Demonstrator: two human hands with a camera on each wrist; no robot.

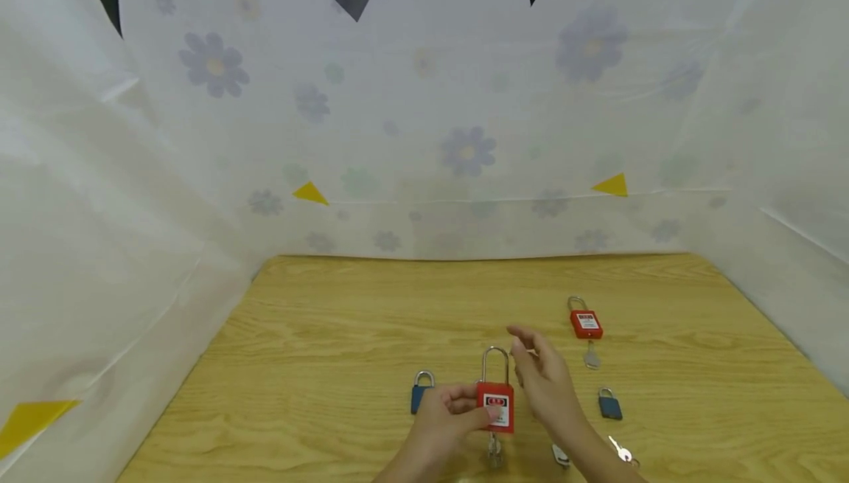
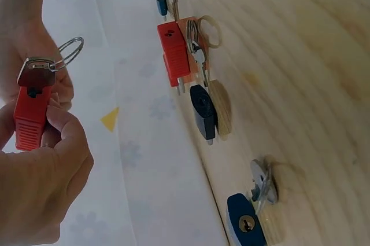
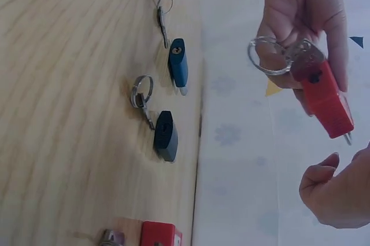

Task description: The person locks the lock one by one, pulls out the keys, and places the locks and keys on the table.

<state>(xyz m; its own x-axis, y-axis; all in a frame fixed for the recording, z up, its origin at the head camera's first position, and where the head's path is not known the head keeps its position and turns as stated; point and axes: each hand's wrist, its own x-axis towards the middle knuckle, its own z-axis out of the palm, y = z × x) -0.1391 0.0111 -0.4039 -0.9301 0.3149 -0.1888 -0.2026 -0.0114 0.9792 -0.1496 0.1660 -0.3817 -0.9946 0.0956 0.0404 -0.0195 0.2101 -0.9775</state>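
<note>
A red padlock (image 1: pixel 502 424) with a white label and a tall metal shackle is held upright in my left hand (image 1: pixel 441 424), thumb across its front. From its bottom a key on a ring (image 1: pixel 494 450) hangs; the left wrist view shows the key (image 2: pixel 37 73) in the keyhole. My right hand (image 1: pixel 547 380) hovers just right of the shackle, fingers loosely bent; in the right wrist view that hand (image 3: pixel 341 191) is apart from the padlock (image 3: pixel 326 98) and holds nothing. A blue padlock (image 1: pixel 418 399) stands left of my left hand, partly hidden by it.
Farther right lie another red padlock (image 1: pixel 587 324), a key (image 1: pixel 592 356) below it, and a small dark blue padlock (image 1: pixel 610 405). Loose keys (image 1: pixel 622 451) lie near the front right. White patterned sheets (image 1: pixel 424 114) enclose the wooden table (image 1: pixel 332 321).
</note>
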